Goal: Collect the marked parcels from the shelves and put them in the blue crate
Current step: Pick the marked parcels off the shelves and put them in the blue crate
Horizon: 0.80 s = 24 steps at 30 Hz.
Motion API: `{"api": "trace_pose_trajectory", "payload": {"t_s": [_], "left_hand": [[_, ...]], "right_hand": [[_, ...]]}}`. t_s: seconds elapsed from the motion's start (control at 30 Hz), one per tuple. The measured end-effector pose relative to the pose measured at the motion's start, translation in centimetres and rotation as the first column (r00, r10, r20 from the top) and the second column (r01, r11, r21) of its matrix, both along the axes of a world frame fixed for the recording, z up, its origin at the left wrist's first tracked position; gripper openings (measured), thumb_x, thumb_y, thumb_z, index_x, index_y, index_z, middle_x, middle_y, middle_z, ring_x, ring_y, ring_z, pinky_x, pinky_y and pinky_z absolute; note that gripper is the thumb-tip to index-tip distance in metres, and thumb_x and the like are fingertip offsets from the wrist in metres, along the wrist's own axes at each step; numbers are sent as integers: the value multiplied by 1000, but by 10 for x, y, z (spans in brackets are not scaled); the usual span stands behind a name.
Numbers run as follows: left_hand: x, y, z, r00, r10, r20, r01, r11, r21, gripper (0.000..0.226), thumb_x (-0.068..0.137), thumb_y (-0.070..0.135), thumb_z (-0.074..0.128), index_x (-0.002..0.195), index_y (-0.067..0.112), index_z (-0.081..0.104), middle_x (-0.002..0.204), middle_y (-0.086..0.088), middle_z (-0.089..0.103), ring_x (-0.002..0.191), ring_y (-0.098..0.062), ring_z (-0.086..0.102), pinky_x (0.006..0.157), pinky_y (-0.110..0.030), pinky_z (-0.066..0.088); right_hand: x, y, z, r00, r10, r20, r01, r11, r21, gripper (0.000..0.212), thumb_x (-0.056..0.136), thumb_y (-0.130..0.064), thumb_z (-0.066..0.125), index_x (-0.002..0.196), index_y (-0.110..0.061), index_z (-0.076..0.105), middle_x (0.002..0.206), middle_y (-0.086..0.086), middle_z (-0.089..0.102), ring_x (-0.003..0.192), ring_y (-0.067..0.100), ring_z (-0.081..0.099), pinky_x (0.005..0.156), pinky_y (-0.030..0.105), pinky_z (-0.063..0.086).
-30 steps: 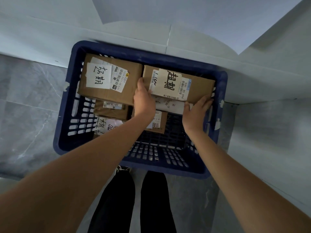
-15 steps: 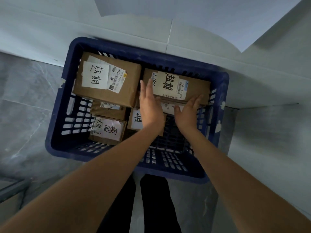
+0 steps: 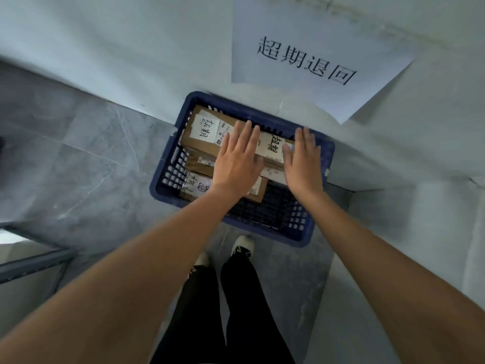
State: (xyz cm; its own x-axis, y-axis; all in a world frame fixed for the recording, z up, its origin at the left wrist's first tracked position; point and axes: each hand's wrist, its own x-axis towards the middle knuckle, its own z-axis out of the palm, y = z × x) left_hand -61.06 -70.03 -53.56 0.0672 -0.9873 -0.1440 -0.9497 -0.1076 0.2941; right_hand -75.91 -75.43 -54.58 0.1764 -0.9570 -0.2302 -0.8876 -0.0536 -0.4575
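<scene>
Lower left of the frame: corner of a grey metal shelf frame on a grey tiled floor. Centre: blue crate on the floor, its far side against a pale wall base. Inside the crate, brown cardboard parcels with white handwritten labels. The upper-left parcel lies flat along the far-left side, label up. Below it a thinner parcel shows only its edge, and a third parcel with a scrawled label sits at the near-left, partly under the forearm. Left hand is spread flat, fingers straight and slightly apart, palm down above the middle of the crate, holding nothing; whether it touches the boxes beneath cannot be told. Between the hands a long parcel with a white label lies across the far-right side, with another small parcel showing under the left wrist. Right hand is likewise flat and open, fingers straight and close together, over the right part of the crate, nothing in it. The crate's near-right floor shows bare lattice. Upper right: a white sheet with large black characters on the wall. Bottom centre: black trousers and white shoes.
</scene>
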Motion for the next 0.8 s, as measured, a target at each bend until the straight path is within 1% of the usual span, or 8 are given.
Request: {"api": "trace_pose_trajectory", "payload": {"t_s": [0.07, 0.13, 0.27, 0.5, 0.57, 0.63, 0.73, 0.8], "left_hand": [[25, 17, 33, 995, -6, 100, 12, 998, -55, 66, 101, 40, 26, 154, 10, 1, 162, -10, 1, 149, -27, -4, 122, -42, 2], [55, 35, 66, 988, 57, 144, -43, 995, -94, 68, 100, 41, 25, 154, 6, 2, 161, -12, 2, 149, -29, -3, 122, -41, -1], [116, 81, 129, 959, 136, 250, -99, 983, -157, 69, 100, 43, 30, 153, 6, 8, 161, -13, 6, 149, -29, 2, 121, -42, 2], [204, 195, 241, 841, 470, 268, -399, 873, -278, 68, 98, 38, 38, 153, 6, 14, 161, -10, 10, 149, -29, 4, 121, -42, 4], [225, 228, 266, 776, 573, 263, -494, 812, -311, 68, 98, 37, 39, 153, 7, 13, 161, -10, 9, 149, -26, 3, 122, -41, 2], [246, 263, 288, 675, 697, 239, -606, 710, -358, 69, 99, 37, 38, 153, 7, 9, 162, -9, 4, 149, -24, -1, 122, -41, 2], [269, 329, 317, 474, 859, 194, -754, 509, -416, 71, 99, 40, 35, 153, 6, 4, 162, -10, 0, 149, -23, -4, 122, -39, 2], [279, 382, 331, 344, 910, 232, -802, 413, -432, 71, 99, 40, 33, 153, 5, 4, 161, -12, 1, 149, -24, -2, 122, -38, -1]], "right_hand": [[14, 10, 37, 993, 106, -52, -111, 988, -103, 59, 105, -37, 26, 154, -9, 13, 163, 10, 7, 150, 24, 3, 120, 36, -3], [36, 21, 73, 975, 205, -86, -217, 961, -171, 59, 105, -38, 24, 154, -7, 11, 162, 11, 7, 150, 24, 3, 120, 35, -3], [96, 47, 136, 914, 382, -138, -406, 870, -280, 59, 106, -37, 22, 155, -7, 9, 163, 10, 5, 151, 23, 2, 121, 36, -3], [243, 125, 237, 775, 613, -152, -612, 669, -422, 60, 105, -40, 21, 154, -8, 11, 162, 10, 8, 151, 24, 3, 120, 38, -2], [288, 156, 265, 706, 698, -120, -662, 591, -461, 59, 105, -39, 24, 154, -7, 14, 162, 11, 12, 150, 25, 7, 120, 40, 0], [330, 188, 289, 608, 786, -109, -712, 480, -513, 58, 105, -37, 27, 153, -6, 17, 161, 12, 15, 150, 26, 10, 121, 43, 4], [381, 244, 320, 450, 890, -72, -764, 342, -548, 57, 105, -35, 28, 153, -7, 18, 161, 10, 15, 150, 24, 8, 121, 43, 3], [407, 287, 336, 350, 935, -49, -774, 260, -577, 57, 105, -35, 28, 153, -7, 18, 162, 9, 15, 150, 22, 7, 122, 42, 3]]}}
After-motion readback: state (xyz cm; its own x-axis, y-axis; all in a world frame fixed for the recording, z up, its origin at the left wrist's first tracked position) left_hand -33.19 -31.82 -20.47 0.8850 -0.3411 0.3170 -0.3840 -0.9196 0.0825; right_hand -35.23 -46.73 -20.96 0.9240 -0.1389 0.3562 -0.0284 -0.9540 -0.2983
